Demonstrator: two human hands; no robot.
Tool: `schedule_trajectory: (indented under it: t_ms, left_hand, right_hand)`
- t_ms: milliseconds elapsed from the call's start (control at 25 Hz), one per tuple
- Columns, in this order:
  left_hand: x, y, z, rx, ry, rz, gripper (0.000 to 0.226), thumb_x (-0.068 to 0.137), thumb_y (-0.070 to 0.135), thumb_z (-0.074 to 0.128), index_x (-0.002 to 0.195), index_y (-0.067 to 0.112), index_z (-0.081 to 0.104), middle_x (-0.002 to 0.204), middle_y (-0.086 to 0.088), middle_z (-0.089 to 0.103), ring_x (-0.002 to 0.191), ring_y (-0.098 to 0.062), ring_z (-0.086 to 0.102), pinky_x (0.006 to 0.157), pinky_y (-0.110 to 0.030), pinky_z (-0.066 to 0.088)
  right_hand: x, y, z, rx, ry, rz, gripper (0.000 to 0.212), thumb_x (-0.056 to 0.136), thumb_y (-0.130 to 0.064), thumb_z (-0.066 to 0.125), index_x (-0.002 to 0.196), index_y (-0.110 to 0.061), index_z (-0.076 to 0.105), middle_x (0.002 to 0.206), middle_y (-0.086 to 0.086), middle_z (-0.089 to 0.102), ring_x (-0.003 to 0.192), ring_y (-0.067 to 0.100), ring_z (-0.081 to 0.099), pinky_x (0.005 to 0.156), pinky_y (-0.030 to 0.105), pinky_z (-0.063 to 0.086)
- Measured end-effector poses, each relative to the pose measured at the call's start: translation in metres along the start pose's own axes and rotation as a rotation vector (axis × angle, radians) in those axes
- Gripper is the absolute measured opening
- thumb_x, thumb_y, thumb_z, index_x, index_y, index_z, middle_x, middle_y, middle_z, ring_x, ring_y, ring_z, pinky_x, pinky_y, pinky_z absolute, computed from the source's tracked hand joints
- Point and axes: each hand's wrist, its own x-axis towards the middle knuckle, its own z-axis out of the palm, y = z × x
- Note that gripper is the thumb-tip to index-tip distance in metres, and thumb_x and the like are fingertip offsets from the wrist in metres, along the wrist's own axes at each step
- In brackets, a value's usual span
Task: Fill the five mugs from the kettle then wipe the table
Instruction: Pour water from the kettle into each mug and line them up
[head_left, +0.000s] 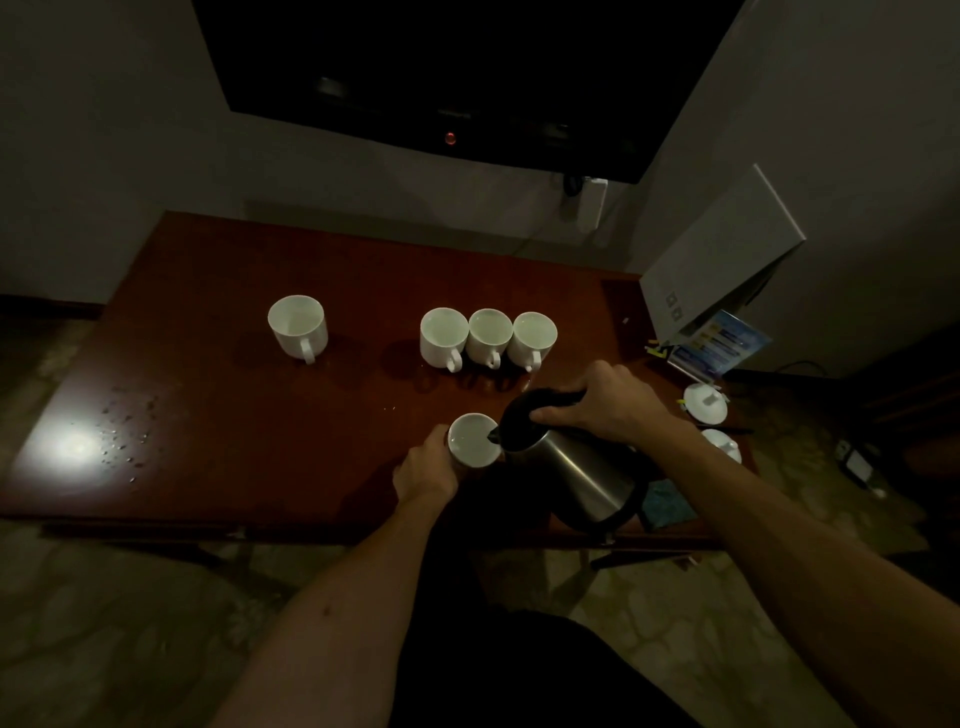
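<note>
A dark wall-mounted television fills the top centre of the frame, a small red standby light glowing on its lower edge, and a white wall socket sits just below its lower right corner. At the right, a white box leans tilted above a blue printed leaflet. Below that, two white lids lie near the right edge, with patterned floor tiles across the bottom.

- Right hand grips the tilted kettle, spout over the near mug.
- Left hand holds that mug.
- Four mugs stand farther back on the desk.
</note>
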Motion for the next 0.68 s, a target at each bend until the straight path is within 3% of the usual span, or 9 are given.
schedule_trajectory:
  t_ms: [120,280,360,560,680]
  left_hand:
    - [-0.0013,0.001,-0.0005,-0.014,-0.008,-0.001,0.049,0.091,0.031,0.065,0.136,0.033,0.046,0.128,-0.003,0.063,0.122,-0.028,0.057,0.097,-0.045,0.047]
    - [-0.0007,0.0006,0.0004,-0.004,0.005,0.005,0.046,0.094,0.025,0.063,0.136,0.03,0.046,0.13,-0.003,0.062,0.122,-0.026,0.057,0.096,-0.044,0.047]
    - [-0.001,0.0004,0.0,0.0,0.006,0.011,0.046,0.094,0.024,0.063,0.136,0.029,0.046,0.13,-0.003,0.062,0.123,-0.027,0.056,0.099,-0.046,0.047]
    - [-0.0019,0.0005,-0.0002,0.012,0.012,0.009,0.046,0.095,0.024,0.06,0.138,0.029,0.045,0.13,-0.004,0.061,0.123,-0.028,0.056,0.097,-0.044,0.046]
    - [-0.0017,0.0008,-0.0004,0.009,0.009,0.007,0.047,0.094,0.026,0.061,0.138,0.029,0.045,0.13,-0.005,0.061,0.123,-0.028,0.056,0.098,-0.044,0.047]
  right_hand:
    - [-0.0008,-0.0011,-0.0008,0.0,-0.008,-0.007,0.039,0.078,-0.065,0.075,0.091,-0.029,0.078,0.075,-0.006,0.071,0.072,0.011,0.067,0.062,0.03,0.053]
    - [-0.0012,-0.002,-0.0017,-0.012,-0.02,-0.008,0.032,0.08,-0.065,0.075,0.08,-0.033,0.07,0.077,-0.005,0.071,0.072,0.012,0.068,0.063,0.03,0.055]
    - [-0.0024,-0.0028,-0.0026,-0.008,-0.02,-0.008,0.031,0.08,-0.063,0.075,0.075,-0.035,0.066,0.074,-0.005,0.07,0.069,0.011,0.067,0.058,0.027,0.049]
    - [-0.0025,-0.0013,0.0001,0.008,-0.005,-0.021,0.041,0.079,-0.066,0.075,0.093,-0.028,0.077,0.08,-0.005,0.073,0.074,0.012,0.069,0.068,0.033,0.059]
    - [-0.0031,-0.0016,-0.0013,0.006,-0.007,-0.018,0.042,0.08,-0.066,0.074,0.094,-0.027,0.077,0.081,-0.003,0.073,0.074,0.012,0.069,0.069,0.034,0.059]
